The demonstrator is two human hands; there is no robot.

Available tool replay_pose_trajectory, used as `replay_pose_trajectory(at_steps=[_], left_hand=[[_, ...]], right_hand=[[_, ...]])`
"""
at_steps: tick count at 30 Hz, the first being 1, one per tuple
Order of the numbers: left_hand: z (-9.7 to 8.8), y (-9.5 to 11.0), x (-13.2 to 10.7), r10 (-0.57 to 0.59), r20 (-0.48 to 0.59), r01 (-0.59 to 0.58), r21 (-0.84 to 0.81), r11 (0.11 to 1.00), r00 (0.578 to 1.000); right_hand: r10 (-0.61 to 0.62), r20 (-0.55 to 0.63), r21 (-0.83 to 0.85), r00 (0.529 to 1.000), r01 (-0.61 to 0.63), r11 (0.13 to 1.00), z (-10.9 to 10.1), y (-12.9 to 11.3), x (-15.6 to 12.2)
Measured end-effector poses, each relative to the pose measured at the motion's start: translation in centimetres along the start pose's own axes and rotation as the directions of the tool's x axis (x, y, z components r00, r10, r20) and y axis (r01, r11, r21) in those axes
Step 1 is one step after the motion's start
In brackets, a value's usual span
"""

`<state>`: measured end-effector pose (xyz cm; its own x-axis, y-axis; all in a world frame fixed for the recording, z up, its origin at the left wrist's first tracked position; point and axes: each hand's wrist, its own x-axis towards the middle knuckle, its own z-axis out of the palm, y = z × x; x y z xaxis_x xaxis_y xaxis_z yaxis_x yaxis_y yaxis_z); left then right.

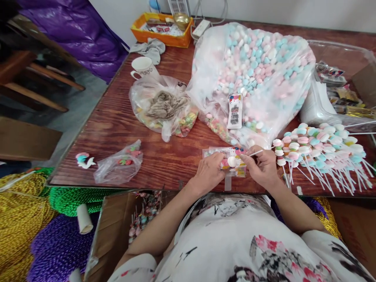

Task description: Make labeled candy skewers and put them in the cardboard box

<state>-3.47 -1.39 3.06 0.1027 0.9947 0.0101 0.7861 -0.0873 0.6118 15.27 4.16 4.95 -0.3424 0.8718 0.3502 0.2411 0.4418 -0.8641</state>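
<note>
Low over the table's front edge, a short marshmallow skewer [232, 161] with a white stick lies between my two hands. My left hand [210, 174] is closed at its candy end, fingertips beside a round white piece. Closed near the stick end is my right hand [262, 169], thumb pointing towards the candy. Beneath them lie printed plastic wrappers [216, 150], partly covered by my fingers. Whether a wrapper is around the candy, I cannot tell. Right of my right hand, many finished-looking marshmallow skewers [326, 147] are piled with sticks towards me.
Behind my hands stands a large clear bag of pastel marshmallows [252, 58], a packet of labels [235, 111] on it. A smaller candy bag [164, 105], a mug [144, 67] and an orange tray [161, 37] are further left. A clear bin [364, 58] stands right.
</note>
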Motion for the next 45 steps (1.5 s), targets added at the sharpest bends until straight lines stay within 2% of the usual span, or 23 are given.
replay_pose_trajectory(at_steps=[2, 5, 9, 11, 14, 16, 19, 21, 23, 27, 31, 34, 35, 38, 41, 43, 45], left_hand=[[0.2, 0.3, 0.2, 0.004, -0.024, -0.004, 0.021, 1.000, 1.000], [0.5, 0.7, 0.6, 0.013, -0.032, -0.014, -0.037, 0.999, 0.999], [0.5, 0.7, 0.6, -0.033, -0.035, 0.028, -0.116, 0.993, 0.999], [0.2, 0.5, 0.4, -0.057, 0.011, 0.058, -0.183, 0.981, 0.998], [-0.7, 0.2, 0.0, -0.047, 0.173, 0.115, -0.406, 0.907, 0.984], [-1.4, 0.0, -0.3, 0.000, 0.334, 0.205, -0.578, 0.790, 0.943], [-2.1, -0.2, -0.6, 0.096, 0.579, 0.422, -0.688, 0.590, 0.810], [-2.2, -0.2, -0.7, 0.141, 0.665, 0.527, -0.687, 0.501, 0.733], [-1.9, -0.1, -0.7, 0.172, 0.684, 0.567, -0.697, 0.439, 0.709], [-0.9, 0.5, -0.3, 0.195, 0.660, 0.576, -0.737, 0.353, 0.725], [-0.3, 1.1, 0.4, 0.156, 0.629, 0.543, -0.751, 0.377, 0.762], [-1.0, 1.2, 0.6, 0.120, 0.506, 0.427, -0.814, 0.394, 0.854], [-1.5, 1.2, 0.6, 0.122, 0.474, 0.397, -0.831, 0.390, 0.872], [-2.6, 0.8, 0.2, 0.120, 0.482, 0.411, -0.833, 0.370, 0.868], [-2.5, 0.9, -0.3, 0.017, 0.485, 0.456, -0.832, 0.317, 0.874], [-1.8, 1.3, -0.5, -0.086, 0.440, 0.447, -0.861, 0.241, 0.894], [-1.1, 1.7, -0.5, -0.179, 0.376, 0.404, -0.901, 0.160, 0.909]], right_hand=[[-0.017, -0.031, -0.043, 0.999, 0.015, 0.999, 0.8, -0.5, -0.4], [-0.041, -0.063, -0.072, 0.997, 0.036, 0.997, 1.9, -0.6, -0.9], [0.038, -0.084, 0.039, 0.996, -0.035, 0.999, 3.0, 0.4, -1.1], [0.082, -0.073, 0.106, 0.994, -0.074, 0.992, 3.0, 0.9, -0.7], [0.099, 0.016, 0.199, 0.995, -0.100, 0.975, 2.2, 1.4, 0.2], [0.082, 0.126, 0.246, 0.989, -0.111, 0.963, 1.3, 1.4, 0.8], [0.032, 0.264, 0.288, 0.964, -0.110, 0.951, 0.2, 1.2, 1.4], [-0.001, 0.304, 0.315, 0.953, -0.100, 0.944, -0.2, 1.0, 1.6], [-0.017, 0.324, 0.330, 0.946, -0.096, 0.939, -0.3, 0.9, 1.5], [-0.031, 0.342, 0.319, 0.939, -0.085, 0.944, 0.5, 0.3, 0.7], [-0.082, 0.357, 0.286, 0.930, -0.025, 0.958, 1.5, -0.1, -0.2], [-0.074, 0.362, 0.294, 0.929, -0.038, 0.955, 1.2, 0.0, -0.1], [-0.059, 0.368, 0.303, 0.928, -0.060, 0.951, 0.8, 0.0, 0.2], [-0.003, 0.372, 0.306, 0.928, -0.119, 0.944, -0.4, -0.2, 1.2], [0.029, 0.301, 0.302, 0.953, -0.125, 0.945, -0.6, -0.9, 1.9], [0.014, 0.250, 0.292, 0.968, -0.089, 0.952, -0.1, -1.4, 1.9], [-0.035, 0.251, 0.269, 0.967, -0.035, 0.962, 0.6, -1.6, 1.8]])
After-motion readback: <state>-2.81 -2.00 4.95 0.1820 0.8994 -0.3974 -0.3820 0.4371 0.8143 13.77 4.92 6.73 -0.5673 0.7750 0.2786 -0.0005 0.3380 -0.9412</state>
